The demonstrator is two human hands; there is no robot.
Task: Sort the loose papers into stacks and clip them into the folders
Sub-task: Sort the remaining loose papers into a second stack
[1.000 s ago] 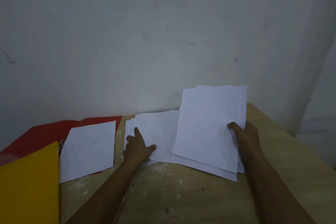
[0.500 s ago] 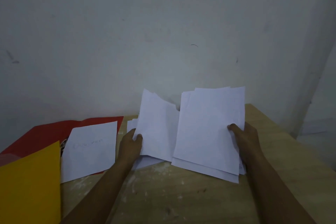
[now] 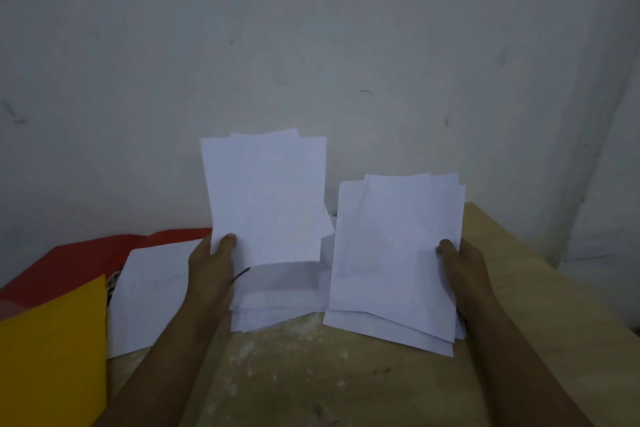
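Left hand [image 3: 211, 263] sheets [image 3: 266, 198] higher (red folder [image 3: 69, 260] beside)

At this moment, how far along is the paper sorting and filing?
Early. Done: one sheet lies on the open red folder. In hand: the left hand lifts some sheets off the middle pile; the right hand holds another stack. Left: the yellow folder shows no papers, and nothing looks clipped.

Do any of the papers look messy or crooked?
Yes. The stack in the right hand, the right stack, is uneven: sheet corners stick out at its top and bottom. The pile on the table under the left hand's lifted sheets is fanned too.
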